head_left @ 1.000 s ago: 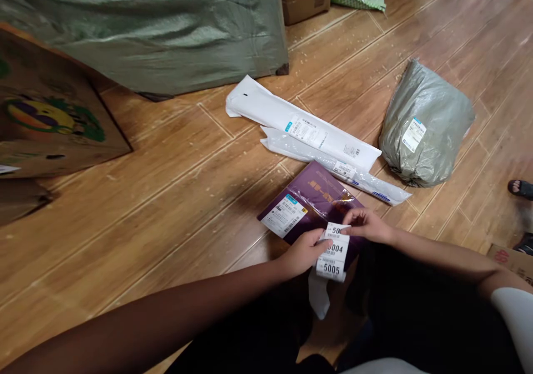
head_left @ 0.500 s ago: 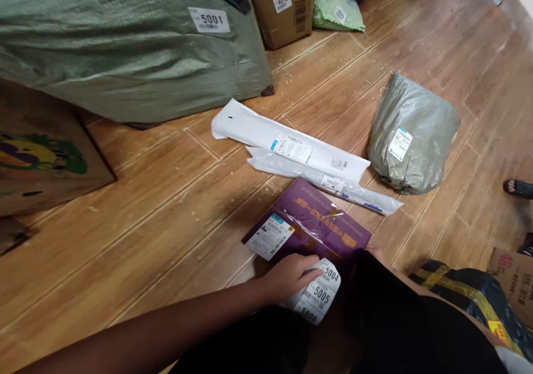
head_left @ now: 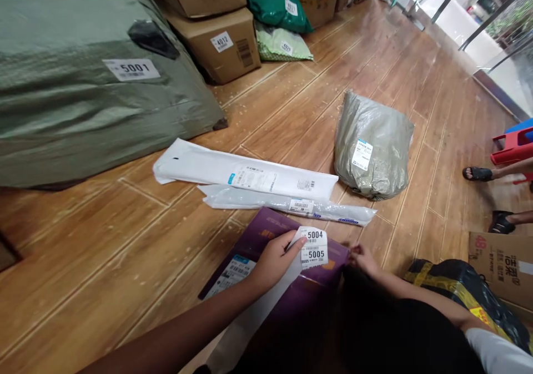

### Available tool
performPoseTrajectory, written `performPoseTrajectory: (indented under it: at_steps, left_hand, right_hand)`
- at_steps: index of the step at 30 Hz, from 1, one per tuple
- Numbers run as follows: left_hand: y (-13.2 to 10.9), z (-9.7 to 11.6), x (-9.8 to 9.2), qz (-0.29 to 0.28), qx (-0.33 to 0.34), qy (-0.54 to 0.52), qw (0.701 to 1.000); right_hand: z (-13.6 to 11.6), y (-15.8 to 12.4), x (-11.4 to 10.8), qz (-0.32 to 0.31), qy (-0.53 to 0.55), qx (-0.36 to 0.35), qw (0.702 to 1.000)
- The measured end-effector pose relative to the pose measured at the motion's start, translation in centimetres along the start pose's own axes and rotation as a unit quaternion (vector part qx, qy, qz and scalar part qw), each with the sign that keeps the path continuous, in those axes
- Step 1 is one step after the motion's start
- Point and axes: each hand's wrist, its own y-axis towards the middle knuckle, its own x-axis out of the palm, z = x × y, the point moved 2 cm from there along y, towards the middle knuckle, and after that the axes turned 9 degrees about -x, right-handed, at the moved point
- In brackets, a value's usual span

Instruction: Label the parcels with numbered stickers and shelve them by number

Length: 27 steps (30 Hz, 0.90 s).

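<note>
My left hand (head_left: pixel 272 260) pinches a strip of white number labels (head_left: pixel 313 247) reading 5004 and 5005, held over a purple flat parcel (head_left: pixel 266 238) on the wooden floor. A shipping label (head_left: pixel 230 274) shows on the parcel's near left corner. My right hand (head_left: pixel 363 257) rests at the parcel's right edge with fingers curled together; what it grips is too small to name. Beyond the parcel lie a long white mailer (head_left: pixel 245 173) and a clear-wrapped long packet (head_left: pixel 287 203).
A grey bagged parcel (head_left: pixel 372 143) sits to the right. A big green sack labelled 5001 (head_left: pixel 91 85) fills the back left, with cardboard boxes (head_left: pixel 220 44) and green bags (head_left: pixel 277 2) behind. Another person's sandalled feet (head_left: pixel 478 173) and a printed box (head_left: pixel 499 268) are at right.
The view swung up and right. My left hand lifted the label strip from my lap back over the purple parcel; my right hand reappeared at the parcel's right edge.
</note>
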Motion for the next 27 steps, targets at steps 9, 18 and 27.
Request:
performPoseTrajectory:
  at_steps: [9,18,27]
  left_hand:
    - [1.9,3.0,2.6,-0.009,-0.022,-0.160,0.987]
    - [3.0,3.9,2.3,0.004,-0.061,-0.218,0.974]
    - [3.5,3.8,2.4,0.006,-0.062,-0.219,0.974]
  right_hand:
    - [-10.0,5.7,0.3,-0.078,0.104,-0.113,0.985]
    - [-11.5,8.3,-0.1,-0.131,0.161,-0.069,0.976]
    - [-10.8,8.5,0.2,-0.097,0.136,-0.098,0.981]
